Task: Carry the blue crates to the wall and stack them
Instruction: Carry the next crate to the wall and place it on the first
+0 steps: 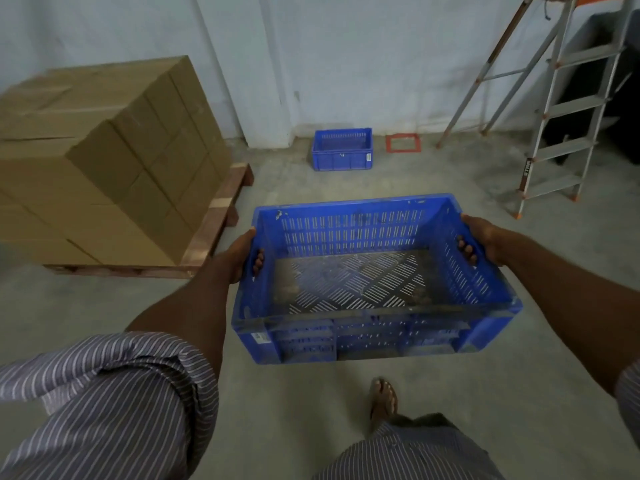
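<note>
I hold an empty blue slotted crate (375, 327) in the air in front of me, above the concrete floor. My left hand (240, 254) grips its left end, fingers hooked through the handle slot. My right hand (479, 239) grips the right end the same way. A second blue crate (342, 149) stands on the floor ahead, close to the pale wall (346, 57), beside a projecting pillar.
A pallet (221, 223) stacked with brown cardboard boxes (104, 161) stands at the left. A metal stepladder (561, 109) stands at the right. A red square frame (403, 143) lies on the floor by the wall. My sandalled foot (382, 398) is below the crate.
</note>
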The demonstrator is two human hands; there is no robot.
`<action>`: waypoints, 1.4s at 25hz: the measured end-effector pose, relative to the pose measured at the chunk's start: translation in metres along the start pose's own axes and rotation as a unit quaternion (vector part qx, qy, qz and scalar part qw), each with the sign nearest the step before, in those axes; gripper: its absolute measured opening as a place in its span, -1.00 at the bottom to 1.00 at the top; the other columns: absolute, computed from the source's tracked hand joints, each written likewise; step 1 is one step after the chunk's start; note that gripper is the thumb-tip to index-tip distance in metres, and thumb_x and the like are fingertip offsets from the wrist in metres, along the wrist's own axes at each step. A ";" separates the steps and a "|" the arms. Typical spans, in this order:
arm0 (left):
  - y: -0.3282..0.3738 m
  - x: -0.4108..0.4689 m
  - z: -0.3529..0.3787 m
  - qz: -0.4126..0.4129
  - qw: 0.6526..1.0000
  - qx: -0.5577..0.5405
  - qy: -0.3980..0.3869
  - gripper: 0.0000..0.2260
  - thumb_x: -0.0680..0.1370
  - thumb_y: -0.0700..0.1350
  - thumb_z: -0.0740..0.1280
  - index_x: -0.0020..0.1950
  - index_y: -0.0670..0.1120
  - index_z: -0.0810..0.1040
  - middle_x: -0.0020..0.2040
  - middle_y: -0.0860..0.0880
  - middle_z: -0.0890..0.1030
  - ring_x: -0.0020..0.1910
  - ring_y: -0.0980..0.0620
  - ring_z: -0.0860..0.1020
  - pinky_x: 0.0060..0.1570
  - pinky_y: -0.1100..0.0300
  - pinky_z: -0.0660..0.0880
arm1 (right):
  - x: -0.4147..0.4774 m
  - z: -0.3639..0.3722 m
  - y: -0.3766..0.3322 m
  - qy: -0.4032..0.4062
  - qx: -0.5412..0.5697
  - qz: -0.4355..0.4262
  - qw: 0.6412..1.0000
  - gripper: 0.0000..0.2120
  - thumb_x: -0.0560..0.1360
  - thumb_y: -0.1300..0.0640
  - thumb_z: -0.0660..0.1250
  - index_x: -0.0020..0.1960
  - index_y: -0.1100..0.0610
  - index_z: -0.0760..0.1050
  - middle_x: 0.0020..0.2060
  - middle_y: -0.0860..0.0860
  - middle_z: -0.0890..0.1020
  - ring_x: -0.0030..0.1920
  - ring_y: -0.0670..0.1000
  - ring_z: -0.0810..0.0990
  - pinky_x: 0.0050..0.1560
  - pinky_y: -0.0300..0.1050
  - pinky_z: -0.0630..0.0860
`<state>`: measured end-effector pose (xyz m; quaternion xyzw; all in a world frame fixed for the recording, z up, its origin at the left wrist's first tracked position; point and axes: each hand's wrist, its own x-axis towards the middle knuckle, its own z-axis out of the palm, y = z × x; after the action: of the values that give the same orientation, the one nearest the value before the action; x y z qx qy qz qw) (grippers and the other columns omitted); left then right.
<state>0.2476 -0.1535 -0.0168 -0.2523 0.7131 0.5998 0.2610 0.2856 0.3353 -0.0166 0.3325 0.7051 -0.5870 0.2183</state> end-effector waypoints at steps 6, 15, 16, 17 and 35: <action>0.124 0.103 0.010 0.033 0.998 0.018 0.051 -0.42 0.66 0.32 0.01 -0.32 -0.10 0.35 -0.47 -0.04 0.35 -0.58 0.06 0.30 -0.62 0.33 0.24 | 0.110 -0.001 -0.123 0.019 0.002 -0.036 0.999 -0.41 0.64 -0.32 -0.05 -0.32 0.09 0.30 -0.50 0.01 0.36 -0.64 -0.07 0.23 -0.62 -0.31 0.17; 0.279 0.310 -0.024 0.058 0.996 0.014 0.071 -0.36 0.62 0.40 0.01 -0.34 -0.11 0.36 -0.57 -0.02 0.34 -0.59 0.05 0.26 -0.62 0.32 0.21 | 0.288 0.050 -0.297 0.042 -0.011 -0.060 0.997 -0.40 0.63 -0.34 -0.06 -0.31 0.11 0.29 -0.43 0.06 0.34 -0.53 -0.02 0.23 -0.60 -0.30 0.18; 0.298 0.336 -0.030 0.059 0.996 0.019 0.070 -0.36 0.62 0.39 0.01 -0.34 -0.11 0.36 -0.57 -0.01 0.34 -0.57 0.04 0.26 -0.62 0.31 0.20 | 0.308 0.058 -0.317 0.050 -0.012 -0.060 0.997 -0.39 0.63 -0.34 -0.06 -0.31 0.12 0.29 -0.43 0.06 0.34 -0.52 -0.01 0.23 -0.61 -0.30 0.18; 0.317 0.361 -0.036 0.059 0.996 0.025 0.064 -0.36 0.63 0.39 0.01 -0.34 -0.12 0.35 -0.57 -0.01 0.33 -0.57 0.04 0.25 -0.63 0.30 0.21 | 0.326 0.066 -0.338 0.054 -0.010 -0.060 0.997 -0.39 0.63 -0.35 -0.06 -0.32 0.12 0.29 -0.44 0.06 0.35 -0.51 0.00 0.23 -0.61 -0.30 0.18; 0.633 0.780 -0.033 0.011 0.998 0.043 0.051 -0.37 0.63 0.38 -0.03 -0.31 -0.11 0.38 -0.53 -0.01 0.31 -0.65 0.10 0.23 -0.66 0.35 0.17 | 0.697 0.092 -0.656 0.073 0.002 -0.009 0.997 -0.42 0.64 -0.34 -0.06 -0.27 0.10 0.32 -0.43 0.04 0.35 -0.47 0.00 0.26 -0.49 -0.21 0.21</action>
<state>-0.7554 -0.1250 -0.0801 -0.2636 0.7533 0.5578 0.2280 -0.6746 0.3356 -0.0753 0.3687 0.7207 -0.5646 0.1608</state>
